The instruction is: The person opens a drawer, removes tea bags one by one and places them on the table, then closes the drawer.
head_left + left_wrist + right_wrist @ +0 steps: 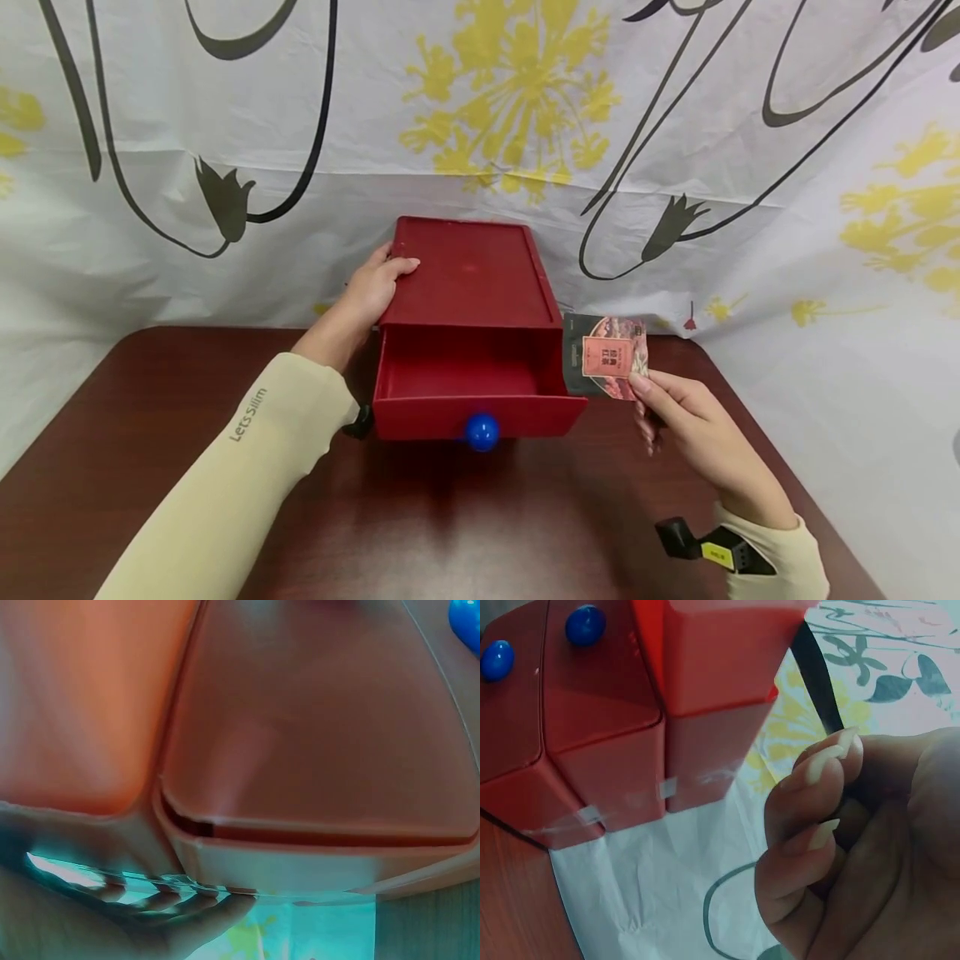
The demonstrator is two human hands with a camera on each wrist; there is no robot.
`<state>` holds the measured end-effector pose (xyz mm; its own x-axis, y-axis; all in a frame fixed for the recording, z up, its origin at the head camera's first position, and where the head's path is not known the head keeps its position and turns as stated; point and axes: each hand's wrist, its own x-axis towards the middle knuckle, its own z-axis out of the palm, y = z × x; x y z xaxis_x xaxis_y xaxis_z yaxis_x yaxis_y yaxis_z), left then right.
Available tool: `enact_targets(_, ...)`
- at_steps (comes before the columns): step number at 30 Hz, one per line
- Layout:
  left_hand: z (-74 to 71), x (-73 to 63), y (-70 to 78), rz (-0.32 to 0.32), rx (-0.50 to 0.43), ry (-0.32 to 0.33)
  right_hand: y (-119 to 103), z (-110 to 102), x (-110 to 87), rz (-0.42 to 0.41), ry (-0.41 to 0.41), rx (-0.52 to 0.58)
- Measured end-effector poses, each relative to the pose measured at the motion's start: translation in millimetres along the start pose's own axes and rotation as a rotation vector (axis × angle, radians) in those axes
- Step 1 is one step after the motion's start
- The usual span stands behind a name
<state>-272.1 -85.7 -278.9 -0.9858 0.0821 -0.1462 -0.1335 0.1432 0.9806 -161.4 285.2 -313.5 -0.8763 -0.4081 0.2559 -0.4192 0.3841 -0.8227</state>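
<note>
A red drawer cabinet (pixel 472 275) stands at the middle of the table, its top drawer (pixel 480 417) pulled out. That drawer has a blue round knob (pixel 482 432), and its visible inside is bare. My left hand (pixel 372 287) rests on the cabinet's left side, thumb over the top edge; in the left wrist view its fingers (pixel 217 919) lie along the side wall. To the right of the drawer, my right hand (pixel 693 421) pinches a dark tea packet (pixel 606 357) with a pink label by its right corner. The right wrist view shows the packet edge-on as a dark strip (pixel 816 675).
Below the open drawer, lower drawers with blue knobs (pixel 585 625) are closed in the right wrist view. The dark brown table (pixel 420 533) runs up to a white cloth (pixel 360 108) with yellow and grey flower prints behind and beside it.
</note>
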Motion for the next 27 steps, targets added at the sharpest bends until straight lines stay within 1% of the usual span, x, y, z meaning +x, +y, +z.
enact_targets(5,0.9,-0.2,1.4,0.013,0.007,0.010,6,-9,-3.3,0.005,-0.026,0.078)
enact_targets(7,1.5,-0.5,1.7,0.011,0.006,0.008,7,-13,-5.4,0.011,-0.023,0.091)
enact_targets(9,2.2,-0.8,1.9,0.007,0.003,0.001,8,-17,-7.5,0.026,-0.017,0.072)
enact_targets(12,3.0,-1.1,2.1,0.001,-0.008,-0.013,9,-20,-9.7,0.058,-0.009,0.011)
enact_targets(15,3.3,-0.8,2.5,0.008,-0.012,-0.010,9,-22,-10.5,0.076,-0.014,-0.027)
enact_targets(19,2.5,-0.7,2.3,0.008,-0.015,-0.009,8,-22,-9.7,0.096,-0.030,-0.051)
enact_targets(23,0.8,-0.6,1.3,-0.004,-0.011,-0.008,9,-21,-8.3,0.106,-0.064,-0.052)
enact_targets(27,0.5,-1.2,1.2,-0.001,-0.012,-0.009,11,-22,-8.0,0.111,-0.095,-0.053)
